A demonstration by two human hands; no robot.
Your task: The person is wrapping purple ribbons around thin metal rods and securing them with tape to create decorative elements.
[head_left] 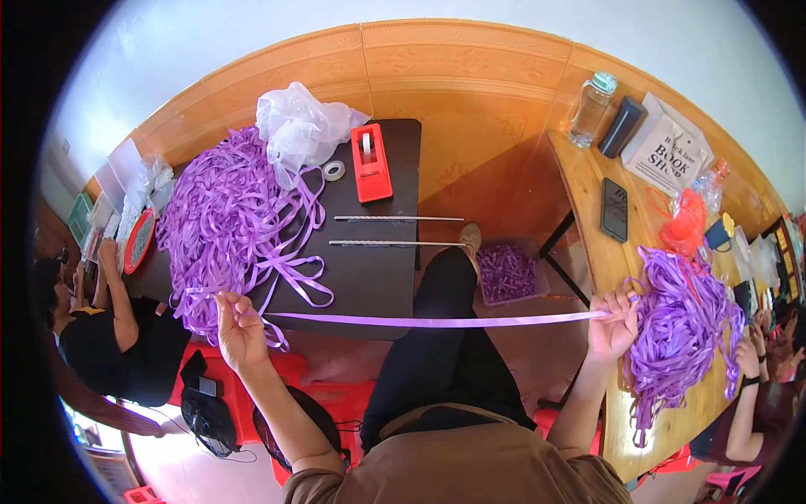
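A narrow purple ribbon (437, 322) stretches nearly straight across my lap between my two hands. My left hand (241, 332) is closed in a pinch on the ribbon at the near edge of a dark table, beside a big loose heap of purple ribbon (222, 206). At the other end, my right hand (613, 326) is closed on the ribbon, its fingers curled. Just right of it, a second heap of purple ribbon (680, 336) lies on a wooden table and hangs over its near edge. Two thin metal rods (399, 219) stick out past the dark table's right edge.
On the dark table (336, 286) sit a red tape dispenser (372, 164), a tape roll (333, 170) and a clear plastic bag (298, 126). The wooden table (579, 193) bears a phone (614, 210) and bottles. A bin of purple pieces (509, 273) stands below. People work at both sides.
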